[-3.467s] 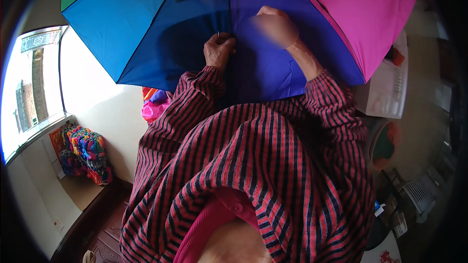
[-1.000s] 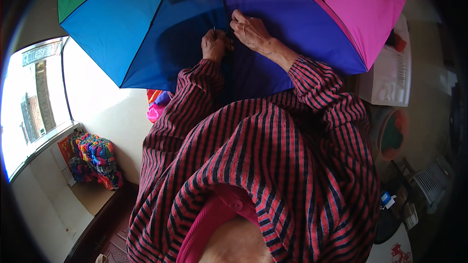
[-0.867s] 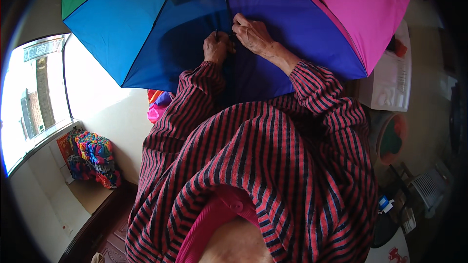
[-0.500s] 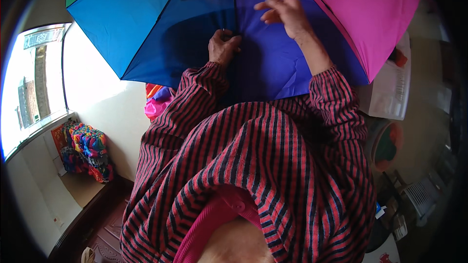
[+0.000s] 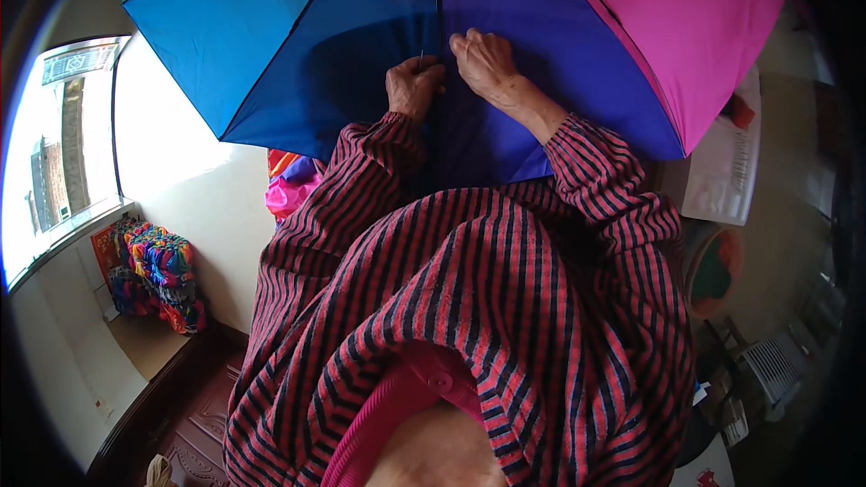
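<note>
An opened umbrella [image 5: 559,63] with green, blue, purple and pink panels spreads across the top of the view. At the seam between its dark blue and purple panels, beside a dark rib, my left hand [image 5: 413,90] is closed in a pinch on the umbrella. A thin pale sliver like a needle [image 5: 421,59] sticks up at its fingertips. Just right of that rib is my right hand [image 5: 485,63], its fingers curled together over the purple panel. Whatever it holds is hidden or too fine to make out.
Bundles of multicoloured cloth or yarn [image 5: 158,271] sit at the left below a bright window [image 5: 68,144]. Bright folded fabric [image 5: 290,189] lies by my left sleeve. A white plastic bin [image 5: 722,176], a round tub [image 5: 715,275] and a slatted chair [image 5: 774,368] stand at right.
My right hand has come down and left, from raised with fingers spread to curled beside the rib. The left hand stays nearly in place.
</note>
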{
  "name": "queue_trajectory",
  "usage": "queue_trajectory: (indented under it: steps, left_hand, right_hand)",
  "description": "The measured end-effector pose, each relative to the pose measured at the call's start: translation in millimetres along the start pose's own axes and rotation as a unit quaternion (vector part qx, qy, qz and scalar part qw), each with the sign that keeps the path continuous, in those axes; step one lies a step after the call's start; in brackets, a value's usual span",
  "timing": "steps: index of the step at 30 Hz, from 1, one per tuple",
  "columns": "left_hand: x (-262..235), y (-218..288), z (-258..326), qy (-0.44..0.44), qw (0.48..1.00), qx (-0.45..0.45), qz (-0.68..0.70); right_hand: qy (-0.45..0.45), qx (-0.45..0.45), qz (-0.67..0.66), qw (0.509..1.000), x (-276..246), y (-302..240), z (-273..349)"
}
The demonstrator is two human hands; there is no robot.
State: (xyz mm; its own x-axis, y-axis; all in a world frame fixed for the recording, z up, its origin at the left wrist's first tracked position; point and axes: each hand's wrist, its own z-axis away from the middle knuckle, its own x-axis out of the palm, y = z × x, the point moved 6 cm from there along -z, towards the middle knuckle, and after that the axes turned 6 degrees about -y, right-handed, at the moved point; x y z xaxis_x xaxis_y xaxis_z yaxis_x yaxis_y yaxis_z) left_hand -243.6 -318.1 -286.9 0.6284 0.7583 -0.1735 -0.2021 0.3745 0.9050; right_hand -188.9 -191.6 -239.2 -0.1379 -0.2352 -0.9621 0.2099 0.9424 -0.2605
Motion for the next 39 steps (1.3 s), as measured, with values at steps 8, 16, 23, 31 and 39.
queue_trajectory:
  steps: [8,16,23,31,39]
  left_hand:
    - [0.7,3.3,4.2,-0.002,1.000,-0.007,0.001]
    - [-0.3,4.6,6.5,-0.005,1.000,-0.017,0.019]
    - [1.2,9.6,7.9,-0.006,1.000,-0.005,0.022]
    - [-4.7,5.8,8.9,0.046,0.998,0.014,0.035]
    - [-8.7,-3.8,-1.2,0.084,0.996,0.006,-0.027]
  right_hand:
    - [-0.051,-0.037,-0.073,0.995,6.5,-8.9,7.7]
    - [-0.010,-0.031,-0.113,0.993,7.0,-5.5,8.1]
    - [-0.058,-0.036,-0.110,0.992,11.5,-6.2,-2.8]
    - [-0.096,0.062,-0.117,0.987,-7.2,-23.7,-12.6]
    - [-0.143,-0.002,-0.027,0.989,18.0,-38.1,-25.0]
